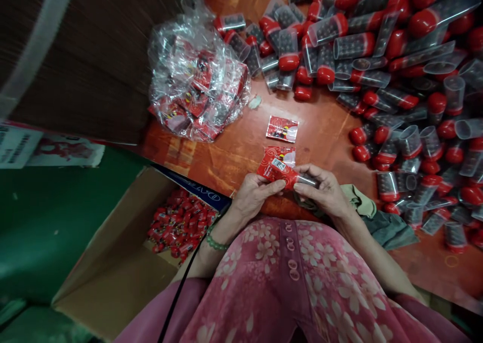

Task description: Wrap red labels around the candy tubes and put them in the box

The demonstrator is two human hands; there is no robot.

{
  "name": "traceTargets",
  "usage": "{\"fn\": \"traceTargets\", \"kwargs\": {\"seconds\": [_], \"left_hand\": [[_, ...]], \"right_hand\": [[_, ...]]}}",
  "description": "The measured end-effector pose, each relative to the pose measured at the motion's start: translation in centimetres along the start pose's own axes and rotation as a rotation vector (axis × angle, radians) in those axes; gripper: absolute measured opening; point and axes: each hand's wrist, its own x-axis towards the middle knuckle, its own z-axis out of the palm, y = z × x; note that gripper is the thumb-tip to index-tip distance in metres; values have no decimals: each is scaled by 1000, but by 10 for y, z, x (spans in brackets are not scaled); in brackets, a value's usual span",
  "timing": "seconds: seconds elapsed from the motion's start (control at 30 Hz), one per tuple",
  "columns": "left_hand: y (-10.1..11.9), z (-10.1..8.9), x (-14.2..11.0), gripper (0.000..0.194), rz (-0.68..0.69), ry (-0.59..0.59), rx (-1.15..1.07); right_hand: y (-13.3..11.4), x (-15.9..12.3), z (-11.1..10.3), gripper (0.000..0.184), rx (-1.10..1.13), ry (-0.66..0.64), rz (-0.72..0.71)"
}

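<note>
Close to the table's front edge, my left hand pinches a red printed sleeve label with a small white barcode patch. My right hand grips a clear tube with dark contents, whose other end meets the label. How far the tube sits inside the label is hidden by my fingers. Just beyond lies another red label, partly covered by the held one. A flat red label with a yellow and black picture rests a little farther off.
Many red-capped clear tubes are heaped at the right and back. A plastic bag of red labels sits at the back left. Below the table's left edge, a cardboard box holds red-wrapped pieces. Green cloth lies beside my right forearm.
</note>
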Motion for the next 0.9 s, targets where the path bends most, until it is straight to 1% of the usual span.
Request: {"fn": "traceTargets", "kwargs": {"seconds": [0.13, 0.27, 0.4, 0.47, 0.53, 0.67, 0.73, 0.8, 0.83, 0.9], "left_hand": [[-6, 2, 4, 31, 18, 102, 28], [-3, 5, 8, 31, 70, 120, -9], [4, 9, 12, 30, 119, 119, -19], [7, 10, 12, 32, 139, 100, -27], [10, 11, 12, 31, 127, 91, -41], [14, 11, 14, 29, 82, 126, -122], [15, 11, 16, 30, 91, 141, -171], [14, 11, 18, 30, 109, 157, -189], [13, 11, 19, 31, 114, 162, -182], [13, 11, 20, 31, 128, 167, -129]], "right_hand": [[6, 3, 6, 28, -190, 109, -103], [12, 4, 13, 22, -343, 170, -228], [10, 6, 17, 21, -410, 232, -338], [7, 7, 16, 20, -386, 214, -331], [4, 7, 15, 24, -337, 180, -293], [1, 6, 10, 39, -204, 118, -191], [2, 6, 8, 39, -143, 110, -130], [4, 6, 7, 35, -117, 135, -110], [4, 7, 7, 32, -130, 164, -125], [3, 7, 8, 26, -235, 238, -200]]}}
